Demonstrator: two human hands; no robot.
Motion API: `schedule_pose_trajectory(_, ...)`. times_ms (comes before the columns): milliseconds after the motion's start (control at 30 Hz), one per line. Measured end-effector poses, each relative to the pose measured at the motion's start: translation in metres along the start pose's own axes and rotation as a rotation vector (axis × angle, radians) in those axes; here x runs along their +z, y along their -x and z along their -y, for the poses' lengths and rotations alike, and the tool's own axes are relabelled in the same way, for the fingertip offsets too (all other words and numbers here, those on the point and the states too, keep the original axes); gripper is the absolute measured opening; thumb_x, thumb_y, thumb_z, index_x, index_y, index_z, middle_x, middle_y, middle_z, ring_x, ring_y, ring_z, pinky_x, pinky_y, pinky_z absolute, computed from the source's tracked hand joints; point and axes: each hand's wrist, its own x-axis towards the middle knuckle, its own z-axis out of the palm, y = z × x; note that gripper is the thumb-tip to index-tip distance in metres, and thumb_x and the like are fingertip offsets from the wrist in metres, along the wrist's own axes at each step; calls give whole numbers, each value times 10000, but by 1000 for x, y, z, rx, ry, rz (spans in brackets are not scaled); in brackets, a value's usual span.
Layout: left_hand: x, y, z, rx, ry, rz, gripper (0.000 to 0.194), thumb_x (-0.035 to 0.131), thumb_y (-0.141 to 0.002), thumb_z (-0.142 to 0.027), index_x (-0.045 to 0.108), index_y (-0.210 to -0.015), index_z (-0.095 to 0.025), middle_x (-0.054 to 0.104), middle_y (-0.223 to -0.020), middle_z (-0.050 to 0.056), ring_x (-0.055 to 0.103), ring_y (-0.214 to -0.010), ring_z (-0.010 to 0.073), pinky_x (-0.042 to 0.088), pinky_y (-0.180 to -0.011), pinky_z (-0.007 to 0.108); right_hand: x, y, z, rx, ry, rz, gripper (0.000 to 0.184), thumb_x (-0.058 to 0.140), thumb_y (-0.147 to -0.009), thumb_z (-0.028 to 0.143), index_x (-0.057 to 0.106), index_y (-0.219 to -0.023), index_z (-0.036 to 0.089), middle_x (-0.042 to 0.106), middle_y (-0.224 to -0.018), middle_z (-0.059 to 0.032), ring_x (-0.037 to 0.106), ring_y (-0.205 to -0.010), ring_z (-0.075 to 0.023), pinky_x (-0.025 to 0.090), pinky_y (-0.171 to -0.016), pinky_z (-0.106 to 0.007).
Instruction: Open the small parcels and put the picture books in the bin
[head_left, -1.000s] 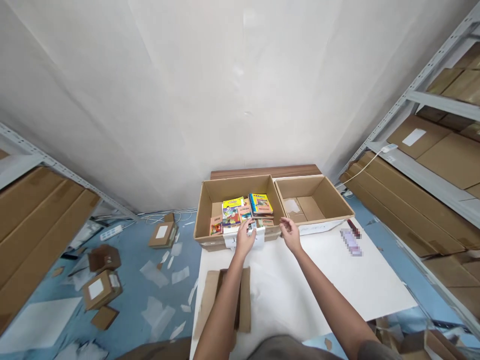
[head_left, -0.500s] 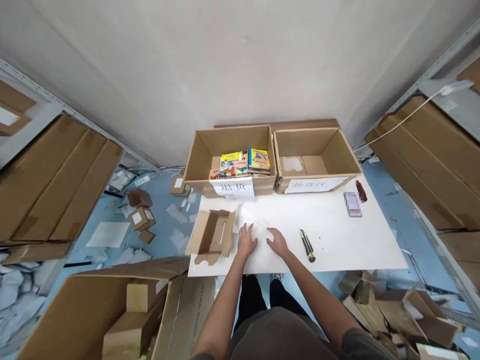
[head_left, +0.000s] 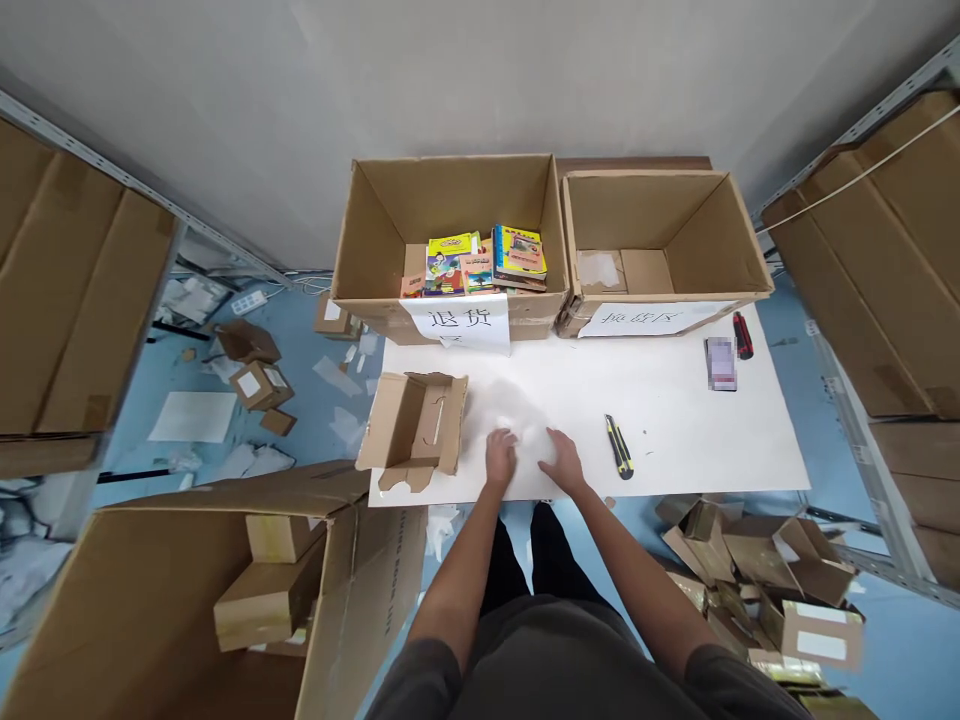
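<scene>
A thin, crumpled white sheet (head_left: 511, 402), perhaps plastic film or packing foam, lies on the white table before me; its edges blend into the tabletop. My left hand (head_left: 501, 460) has its fingers curled and closed on the near left part of this sheet. At the sheet's right edge is my right hand (head_left: 562, 462), thumb and fingers apart. An opened small cardboard box (head_left: 424, 425) lies left of my left hand, its flaps spread. To the right of my right hand rests a yellow-and-black box cutter (head_left: 619, 447).
At the back stand a carton (head_left: 450, 190) holding several colourful books (head_left: 454, 265) and another carton (head_left: 675, 215). A red cutter (head_left: 742, 336) and a blurred purple item (head_left: 721, 364) lie at right. A large box (head_left: 187, 580) stands front left; opened cartons (head_left: 780, 550) lie front right.
The view has tilted downward. My left fingers, more stretched before, are now curled in on the white sheet, which looks more bunched up. The right hand stays beside it.
</scene>
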Motion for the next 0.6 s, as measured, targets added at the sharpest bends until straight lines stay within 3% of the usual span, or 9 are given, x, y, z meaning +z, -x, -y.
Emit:
schedule_pose_trajectory(133, 19, 20, -26, 31, 390, 241, 296, 492, -875, -174, 785, -894, -207, 770, -1067, 72, 675, -1086, 238, 506, -1057, 452, 4, 2, 23, -128, -141, 57, 807, 644, -732, 214, 485, -1522, 204, 542, -1521, -120, 482, -1421, -289, 377, -1202, -480)
schedule_pose_trajectory(233, -4, 28, -47, 72, 544, 386, 279, 563, -854, -237, 799, -997, -194, 790, -1054, 67, 707, -1059, 242, 543, -1014, 434, -10, 6, 45, -157, -173, 42, 625, 586, -746, 200, 621, -1369, 207, 660, -1365, -104, 601, -1285, -272, 454, -1135, -460)
schedule_pose_trajectory(300, -40, 32, -55, 144, 589, 411, 337, 633, -838, -283, 786, -1128, -208, 764, -1205, 84, 680, -1172, 260, 528, -1051, 439, -27, 8, 66, -143, -160, -79, 471, 564, -766, 215, 691, -1220, 199, 713, -1215, -106, 656, -1165, -278, 495, -1080, -465)
schedule_pose_trajectory(333, -64, 33, -56, 175, 581, 370, 374, 648, -842, -303, 770, -1185, -218, 741, -1270, 91, 661, -1218, 266, 519, -1068, 447, -36, 8, 79, -136, -148, -179, 403, 555, -784, 229, 706, -1156, 194, 715, -1163, -113, 661, -1129, -283, 503, -1063, -468)
schedule_pose_trajectory(400, -116, 37, -48, 188, 479, 153, 396, 631, -876, -327, 744, -1244, -235, 705, -1337, 100, 627, -1274, 273, 504, -1093, 475, -50, 6, 113, -133, -134, -419, 317, 545, -824, 267, 711, -1082, 189, 684, -1137, -131, 643, -1120, -294, 500, -1053, -470)
schedule_pose_trajectory(467, -172, 40, -29, 150, 254, -132, 366, 635, -876, -299, 749, -1221, -258, 681, -1364, 94, 550, -1367, 288, 406, -1194, 510, -56, 1, 156, -166, -145, -577, 279, 552, -857, 303, 707, -1065, 201, 649, -1157, -136, 620, -1140, -297, 496, -1050, -451)
schedule_pose_trajectory(533, -220, 46, 0, 77, 10, -284, 408, 738, -788, -279, 755, -1196, -266, 573, -1506, 97, 352, -1521, 350, 286, -1263, 548, -49, -5, 205, -226, -164, -575, 263, 568, -874, 316, 699, -1081, 221, 642, -1155, -122, 617, -1130, -291, 501, -1032, -420)
schedule_pose_trajectory(600, -252, 53, 30, 10, -148, -289, 513, 807, -715, -292, 738, -1222, -252, 427, -1631, 101, 196, -1579, 402, 274, -1253, 585, -26, -13, 252, -265, -156, -474, 295, 577, -882, 312, 678, -1149, 238, 660, -1140, -99, 624, -1108, -284, 509, -1006, -397)
